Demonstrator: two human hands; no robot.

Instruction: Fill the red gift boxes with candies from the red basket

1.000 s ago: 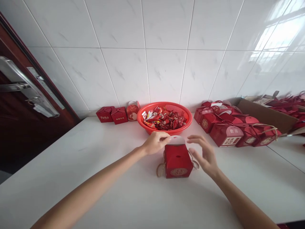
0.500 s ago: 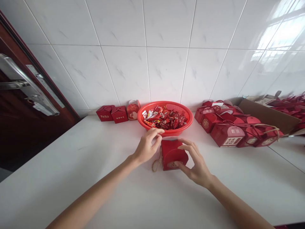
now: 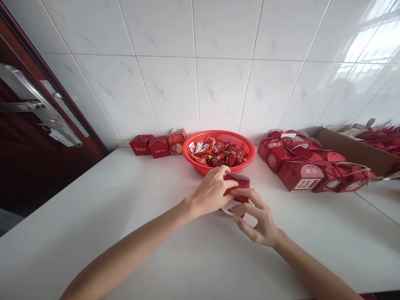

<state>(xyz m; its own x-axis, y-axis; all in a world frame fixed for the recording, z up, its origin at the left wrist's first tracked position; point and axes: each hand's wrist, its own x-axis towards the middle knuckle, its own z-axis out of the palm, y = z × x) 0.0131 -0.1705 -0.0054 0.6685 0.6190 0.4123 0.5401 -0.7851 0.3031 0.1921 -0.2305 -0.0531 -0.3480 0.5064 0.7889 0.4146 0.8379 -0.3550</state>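
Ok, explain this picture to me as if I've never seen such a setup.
There is no machine: these are a person's bare hands, seen from a camera worn on the head, looking forward and down. On the white surface, a red basket holds wrapped packets. Three boxes stand to its left, with more red boxes and a cardboard box to its right. The left hand holds a small red box; the right hand is at its pale flap, though fingers hide whether it grips.
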